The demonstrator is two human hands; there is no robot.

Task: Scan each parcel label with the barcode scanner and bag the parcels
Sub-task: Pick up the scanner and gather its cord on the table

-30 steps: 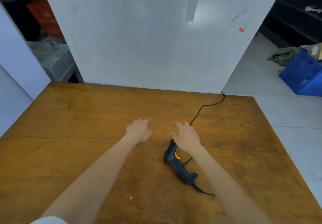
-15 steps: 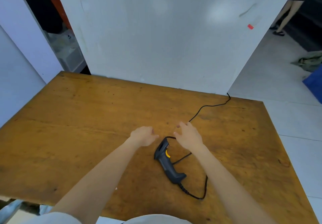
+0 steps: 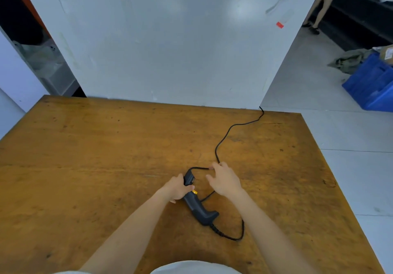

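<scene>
Barcode scanner (image 3: 196, 204) lies flat on the wooden table (image 3: 85, 146), near the front edge and slightly right of centre; dark body, yellow trigger (image 3: 194, 192). Long axis runs near-to-far with a tilt: the head is at the far end and a bit left, pointing away from the person; the handle butt is at the near end and a bit right.

Left hand (image 3: 177, 188) grips the scanner at the neck, just behind the head; fingers wrap the left side and the thumb lies over the top beside the trigger. Right hand (image 3: 225, 180) is released, palm down, fingers spread and only slightly bent; its fingertips (image 3: 212, 167) sit on the cable (image 3: 221, 143), no grasp visible.

Cable leaves the butt, loops toward the near right, passes under the right forearm and hand, curls round the far side of the scanner head, then snakes to the far right corner of the table and drops off beside the white panel (image 3: 170, 39).

Off the table on the right floor: blue crate (image 3: 374, 86) with a cardboard box (image 3: 387, 54) on top; olive cloth (image 3: 348, 60) next to it; dark shelving (image 3: 361, 11) behind; a second person's legs (image 3: 323, 3) at top right. On the left: clear plastic bins (image 3: 46, 60).
</scene>
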